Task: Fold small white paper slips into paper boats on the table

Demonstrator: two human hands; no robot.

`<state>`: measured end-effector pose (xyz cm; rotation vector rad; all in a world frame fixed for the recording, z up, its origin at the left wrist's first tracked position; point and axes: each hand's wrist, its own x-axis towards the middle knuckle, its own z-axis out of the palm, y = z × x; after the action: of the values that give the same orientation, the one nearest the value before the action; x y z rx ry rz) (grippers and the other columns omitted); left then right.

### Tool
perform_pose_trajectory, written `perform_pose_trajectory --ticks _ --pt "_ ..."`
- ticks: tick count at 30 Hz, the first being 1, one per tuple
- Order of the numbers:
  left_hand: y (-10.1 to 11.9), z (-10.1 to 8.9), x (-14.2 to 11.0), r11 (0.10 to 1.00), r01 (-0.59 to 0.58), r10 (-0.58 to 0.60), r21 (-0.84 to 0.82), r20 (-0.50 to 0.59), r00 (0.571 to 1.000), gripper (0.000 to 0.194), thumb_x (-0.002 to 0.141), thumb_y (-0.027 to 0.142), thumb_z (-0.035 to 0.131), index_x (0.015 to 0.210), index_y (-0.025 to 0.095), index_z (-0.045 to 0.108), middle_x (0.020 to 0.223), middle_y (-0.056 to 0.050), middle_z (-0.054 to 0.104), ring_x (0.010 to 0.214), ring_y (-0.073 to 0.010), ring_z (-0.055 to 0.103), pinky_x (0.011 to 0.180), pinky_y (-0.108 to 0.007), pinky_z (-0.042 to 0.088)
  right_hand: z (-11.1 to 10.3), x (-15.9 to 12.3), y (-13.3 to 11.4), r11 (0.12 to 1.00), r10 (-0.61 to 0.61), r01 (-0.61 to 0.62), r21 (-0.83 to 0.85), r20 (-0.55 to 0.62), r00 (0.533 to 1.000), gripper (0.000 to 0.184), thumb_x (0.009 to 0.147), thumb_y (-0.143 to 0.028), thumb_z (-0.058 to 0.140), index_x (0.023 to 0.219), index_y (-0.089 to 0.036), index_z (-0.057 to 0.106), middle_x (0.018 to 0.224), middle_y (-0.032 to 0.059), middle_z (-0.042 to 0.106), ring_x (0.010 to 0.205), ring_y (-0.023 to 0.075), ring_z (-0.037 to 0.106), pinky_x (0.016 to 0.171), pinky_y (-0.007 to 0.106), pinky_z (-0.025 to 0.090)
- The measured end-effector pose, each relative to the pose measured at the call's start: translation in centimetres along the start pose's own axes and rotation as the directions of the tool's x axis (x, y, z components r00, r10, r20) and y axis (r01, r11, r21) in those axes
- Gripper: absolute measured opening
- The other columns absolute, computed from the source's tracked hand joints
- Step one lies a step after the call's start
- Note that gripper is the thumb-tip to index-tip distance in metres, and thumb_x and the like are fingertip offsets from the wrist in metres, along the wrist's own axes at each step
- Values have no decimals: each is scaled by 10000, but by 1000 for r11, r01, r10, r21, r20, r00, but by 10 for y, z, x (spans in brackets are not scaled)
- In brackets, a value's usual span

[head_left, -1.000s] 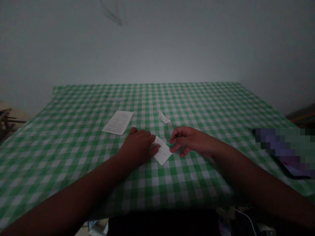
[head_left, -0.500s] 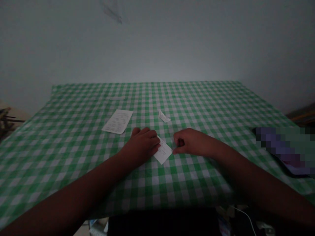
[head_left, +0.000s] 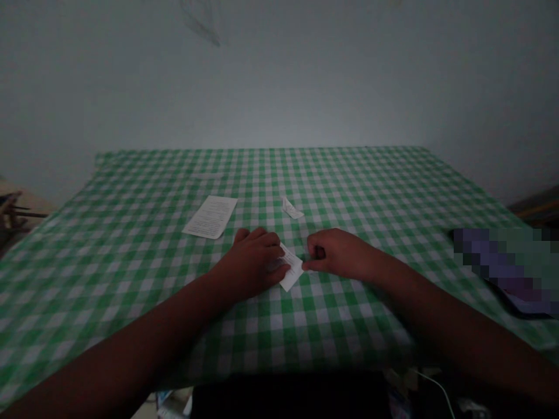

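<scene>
A small piece of printed paper (head_left: pixel 292 278) lies on the checked cloth between my two hands, turned so a corner points toward me. My left hand (head_left: pixel 251 262) rests over its left part, fingers curled, and the thumb presses on the printed face. At the paper's right corner, my right hand (head_left: pixel 334 253) is closed in a pinch, thumb against the edge. Part of the paper is hidden under the left fingers. Farther back, beyond my hands, lies a small folded piece of paper (head_left: pixel 292 208).
A larger printed sheet (head_left: pixel 211 217) lies beyond my left hand. On the far right a dark-edged device (head_left: pixel 502 285) with a blurred screen rests on the table. The green and white checked tablecloth (head_left: pixel 262 174) reaches back to a plain wall (head_left: pixel 279 75).
My left thumb has moved right and forward onto the paper's printed face. The right hand's pinch at the corner has shifted slightly left. The other papers stay where they were.
</scene>
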<state>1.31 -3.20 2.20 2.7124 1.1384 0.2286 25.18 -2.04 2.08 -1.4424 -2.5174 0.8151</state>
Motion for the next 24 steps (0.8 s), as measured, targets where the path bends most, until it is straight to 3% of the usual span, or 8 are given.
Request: perform_pose_trajectory --ticks 7,13,17,24 --pt "2 -1 -2 1000 3 -4 -30 -14 1000 433 804 632 658 969 234 699 1039 -50 657 989 -263 542 846 -436 306 4 0 -3 1000 -18 16 -22 -78 997 201 842 -384 699 828 -210 601 775 -7 628 667 132 518 588 269 326" --pt "1 -1 -2 997 30 -32 -77 -27 999 197 883 407 635 1011 269 692 1034 -7 662 1009 -232 553 840 -417 291 -1 -2 -7 996 -79 83 24 -127 989 71 878 -263 604 912 -201 612 799 3 622 680 135 526 612 263 352" --pt "-1 -4 -1 996 28 -30 -87 -21 999 210 923 410 579 1020 265 697 1051 -10 683 1031 -236 560 854 -422 283 -6 -3 -6 991 -127 131 12 -167 978 61 824 -149 573 834 -200 604 806 -2 624 718 131 541 663 260 370" --pt "2 -6 -4 993 57 -61 -106 -34 998 236 950 403 534 1084 256 659 1072 -15 710 1044 -241 581 857 -429 274 -7 -6 -5 990 -142 140 -29 -105 984 58 770 -169 599 741 -203 562 738 -27 581 682 125 496 611 267 304"
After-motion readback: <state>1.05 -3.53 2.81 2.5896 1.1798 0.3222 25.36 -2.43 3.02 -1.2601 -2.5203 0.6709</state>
